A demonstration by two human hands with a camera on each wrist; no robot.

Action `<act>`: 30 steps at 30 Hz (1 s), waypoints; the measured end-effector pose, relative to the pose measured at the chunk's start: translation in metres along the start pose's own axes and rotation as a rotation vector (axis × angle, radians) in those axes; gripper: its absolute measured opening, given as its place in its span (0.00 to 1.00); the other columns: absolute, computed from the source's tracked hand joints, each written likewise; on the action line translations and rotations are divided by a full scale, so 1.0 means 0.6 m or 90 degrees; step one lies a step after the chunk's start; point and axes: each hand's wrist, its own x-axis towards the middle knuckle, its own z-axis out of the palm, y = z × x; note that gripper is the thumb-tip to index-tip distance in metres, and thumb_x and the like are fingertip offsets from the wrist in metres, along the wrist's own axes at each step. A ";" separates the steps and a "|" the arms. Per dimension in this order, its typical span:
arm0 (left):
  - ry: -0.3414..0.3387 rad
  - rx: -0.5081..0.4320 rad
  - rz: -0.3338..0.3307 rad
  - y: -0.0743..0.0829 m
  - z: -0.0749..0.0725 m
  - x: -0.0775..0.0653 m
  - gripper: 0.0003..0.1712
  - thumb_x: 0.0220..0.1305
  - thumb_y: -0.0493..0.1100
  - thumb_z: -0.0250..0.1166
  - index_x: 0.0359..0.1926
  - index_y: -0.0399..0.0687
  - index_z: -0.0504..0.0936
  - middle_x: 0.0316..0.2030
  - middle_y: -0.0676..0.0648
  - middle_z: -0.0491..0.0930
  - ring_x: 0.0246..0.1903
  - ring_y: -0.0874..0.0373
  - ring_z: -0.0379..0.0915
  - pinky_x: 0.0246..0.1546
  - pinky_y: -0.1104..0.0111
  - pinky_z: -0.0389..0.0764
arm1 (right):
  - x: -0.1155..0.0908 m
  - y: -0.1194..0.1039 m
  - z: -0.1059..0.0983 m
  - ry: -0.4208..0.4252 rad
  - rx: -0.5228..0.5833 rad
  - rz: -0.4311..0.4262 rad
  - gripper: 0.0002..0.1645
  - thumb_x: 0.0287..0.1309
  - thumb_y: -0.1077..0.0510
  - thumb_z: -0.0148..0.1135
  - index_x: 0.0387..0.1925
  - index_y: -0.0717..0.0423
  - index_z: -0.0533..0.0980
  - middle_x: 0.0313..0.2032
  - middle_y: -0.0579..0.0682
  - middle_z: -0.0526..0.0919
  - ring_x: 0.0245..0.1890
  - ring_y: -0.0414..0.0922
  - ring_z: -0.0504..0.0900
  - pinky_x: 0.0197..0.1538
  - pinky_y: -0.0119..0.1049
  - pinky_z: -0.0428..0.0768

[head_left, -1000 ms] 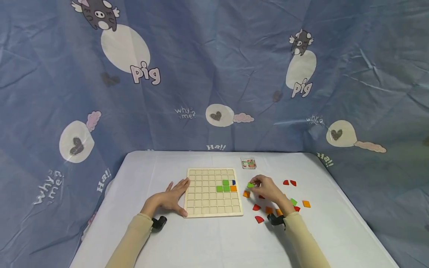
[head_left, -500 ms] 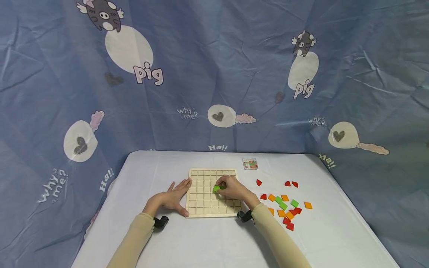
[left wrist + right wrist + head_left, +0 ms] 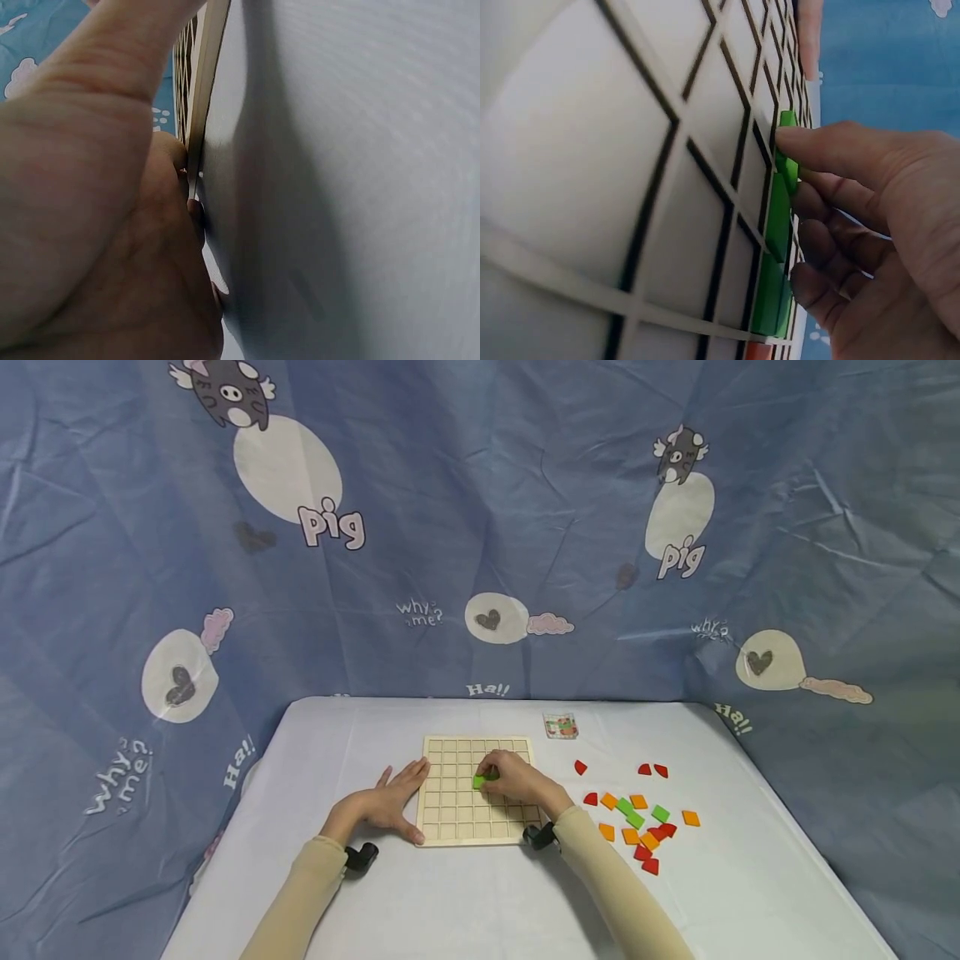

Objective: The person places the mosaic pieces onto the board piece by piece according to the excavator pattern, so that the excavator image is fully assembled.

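My right hand (image 3: 517, 777) pinches a green square tile (image 3: 787, 142) between thumb and fingers, down at a cell of the wooden grid board (image 3: 450, 828). In the right wrist view, more green tiles (image 3: 775, 225) lie in cells beside it, with an orange-red tile (image 3: 759, 351) at the bottom edge. From the head view, the right hand covers those placed tiles. My left hand (image 3: 386, 806) has its fingers spread, thumb and fingertips against the board's left edge. In the left wrist view its palm (image 3: 150, 247) lies beside the board's side (image 3: 201, 90).
Loose orange tiles (image 3: 691, 818), green tiles (image 3: 660, 814) and red quarter-round tiles (image 3: 651, 867) are scattered right of the board on the white table (image 3: 420, 902). A small picture card (image 3: 561, 726) lies behind them. A blue patterned cloth (image 3: 420, 527) hangs around the table.
My right hand has carried the green tile left from beside the board to over it, then lowered it to a cell. The left hand stays at the board's edge.
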 end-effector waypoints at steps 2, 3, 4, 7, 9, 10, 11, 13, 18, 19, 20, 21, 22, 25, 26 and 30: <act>0.000 -0.006 0.000 0.001 -0.002 -0.001 0.80 0.34 0.70 0.76 0.76 0.40 0.38 0.77 0.42 0.32 0.76 0.45 0.26 0.72 0.41 0.27 | 0.002 -0.003 -0.003 -0.010 -0.012 0.007 0.10 0.55 0.56 0.70 0.40 0.50 0.81 0.39 0.40 0.80 0.39 0.35 0.76 0.44 0.29 0.78; 0.000 -0.008 0.001 0.002 -0.003 -0.001 0.80 0.34 0.69 0.76 0.76 0.40 0.38 0.77 0.42 0.32 0.76 0.45 0.26 0.72 0.41 0.27 | 0.004 -0.005 -0.004 -0.016 -0.020 0.008 0.10 0.55 0.56 0.70 0.39 0.50 0.81 0.38 0.40 0.80 0.38 0.35 0.76 0.45 0.28 0.78; 0.000 -0.008 0.001 0.002 -0.003 -0.001 0.80 0.34 0.69 0.76 0.76 0.40 0.38 0.77 0.42 0.32 0.76 0.45 0.26 0.72 0.41 0.27 | 0.005 -0.007 -0.005 -0.019 -0.028 0.004 0.09 0.55 0.57 0.70 0.38 0.50 0.81 0.38 0.41 0.80 0.38 0.35 0.76 0.45 0.29 0.78; -0.003 -0.007 0.000 0.003 -0.003 -0.002 0.80 0.34 0.69 0.76 0.76 0.41 0.38 0.77 0.42 0.32 0.76 0.45 0.26 0.72 0.41 0.27 | 0.007 -0.013 -0.009 -0.031 -0.058 -0.006 0.08 0.54 0.58 0.71 0.37 0.51 0.82 0.37 0.41 0.80 0.37 0.35 0.76 0.45 0.30 0.78; -0.004 -0.006 0.001 0.003 -0.002 -0.002 0.79 0.35 0.69 0.76 0.76 0.41 0.37 0.77 0.42 0.32 0.76 0.45 0.26 0.72 0.42 0.27 | 0.008 -0.016 -0.012 -0.034 -0.074 -0.012 0.07 0.53 0.58 0.71 0.36 0.51 0.82 0.37 0.42 0.81 0.37 0.36 0.76 0.45 0.31 0.79; -0.004 -0.006 0.002 0.003 -0.002 -0.002 0.79 0.35 0.69 0.76 0.76 0.41 0.37 0.77 0.42 0.32 0.76 0.45 0.26 0.72 0.42 0.27 | 0.008 -0.017 -0.013 -0.034 -0.081 -0.013 0.08 0.53 0.58 0.71 0.36 0.51 0.82 0.38 0.42 0.81 0.37 0.36 0.76 0.45 0.31 0.78; -0.004 -0.007 0.003 0.003 -0.002 -0.002 0.79 0.35 0.69 0.76 0.76 0.41 0.37 0.77 0.42 0.32 0.76 0.45 0.25 0.72 0.42 0.27 | 0.007 -0.017 -0.014 -0.035 -0.082 -0.010 0.08 0.53 0.58 0.71 0.37 0.51 0.82 0.38 0.42 0.81 0.38 0.36 0.76 0.45 0.31 0.79; -0.002 -0.008 0.005 0.002 -0.002 -0.002 0.79 0.35 0.69 0.76 0.76 0.40 0.38 0.77 0.42 0.32 0.76 0.45 0.26 0.72 0.41 0.27 | 0.005 -0.016 -0.014 -0.034 -0.072 -0.002 0.10 0.54 0.57 0.71 0.39 0.51 0.81 0.38 0.43 0.81 0.38 0.37 0.76 0.45 0.31 0.79; -0.005 -0.011 0.001 0.003 -0.003 -0.002 0.79 0.35 0.69 0.76 0.76 0.40 0.37 0.77 0.42 0.32 0.76 0.45 0.25 0.72 0.41 0.26 | -0.020 -0.001 -0.024 0.010 0.009 0.022 0.16 0.54 0.55 0.70 0.44 0.55 0.77 0.38 0.45 0.80 0.38 0.38 0.76 0.42 0.32 0.78; -0.007 -0.010 0.000 0.003 -0.003 -0.001 0.79 0.35 0.69 0.76 0.76 0.41 0.37 0.77 0.43 0.31 0.76 0.46 0.25 0.72 0.42 0.26 | -0.028 0.004 -0.028 0.024 0.026 0.019 0.17 0.54 0.56 0.70 0.44 0.56 0.77 0.38 0.46 0.80 0.37 0.39 0.76 0.41 0.32 0.77; -0.007 -0.010 -0.001 0.003 -0.002 -0.001 0.79 0.35 0.69 0.76 0.76 0.41 0.37 0.77 0.43 0.31 0.76 0.46 0.25 0.72 0.42 0.26 | -0.037 0.008 -0.033 0.038 0.040 0.019 0.16 0.55 0.56 0.70 0.44 0.56 0.77 0.37 0.46 0.80 0.36 0.39 0.75 0.40 0.32 0.77; -0.006 -0.010 0.000 0.002 -0.002 0.000 0.79 0.35 0.68 0.76 0.76 0.41 0.37 0.77 0.43 0.31 0.76 0.46 0.25 0.72 0.42 0.26 | -0.047 0.013 -0.039 0.050 0.054 0.017 0.16 0.55 0.57 0.70 0.43 0.57 0.77 0.36 0.47 0.80 0.35 0.40 0.75 0.38 0.32 0.77; -0.006 -0.007 0.002 0.002 -0.002 0.000 0.79 0.35 0.69 0.76 0.76 0.41 0.37 0.77 0.43 0.31 0.76 0.45 0.25 0.72 0.41 0.26 | -0.057 0.018 -0.044 0.061 0.059 0.015 0.15 0.55 0.57 0.69 0.42 0.57 0.77 0.36 0.47 0.80 0.35 0.40 0.75 0.37 0.31 0.76; -0.007 0.002 0.003 0.001 -0.001 0.000 0.79 0.35 0.70 0.76 0.76 0.41 0.37 0.77 0.42 0.31 0.76 0.45 0.25 0.72 0.41 0.27 | -0.092 0.036 -0.058 0.081 0.068 0.031 0.11 0.56 0.58 0.68 0.39 0.56 0.77 0.34 0.46 0.79 0.32 0.40 0.74 0.33 0.30 0.75; -0.006 0.002 0.003 0.001 -0.001 0.000 0.80 0.35 0.69 0.76 0.76 0.40 0.37 0.77 0.42 0.32 0.76 0.45 0.26 0.72 0.41 0.27 | -0.105 0.042 -0.063 0.086 0.069 0.044 0.10 0.56 0.59 0.68 0.39 0.56 0.77 0.33 0.46 0.79 0.31 0.40 0.74 0.31 0.30 0.74; -0.003 -0.007 0.003 0.003 -0.001 -0.001 0.80 0.34 0.69 0.76 0.76 0.40 0.38 0.77 0.42 0.32 0.76 0.45 0.26 0.72 0.41 0.26 | -0.160 0.074 -0.074 0.106 0.060 0.119 0.09 0.55 0.57 0.69 0.36 0.53 0.76 0.30 0.43 0.77 0.29 0.40 0.72 0.29 0.29 0.73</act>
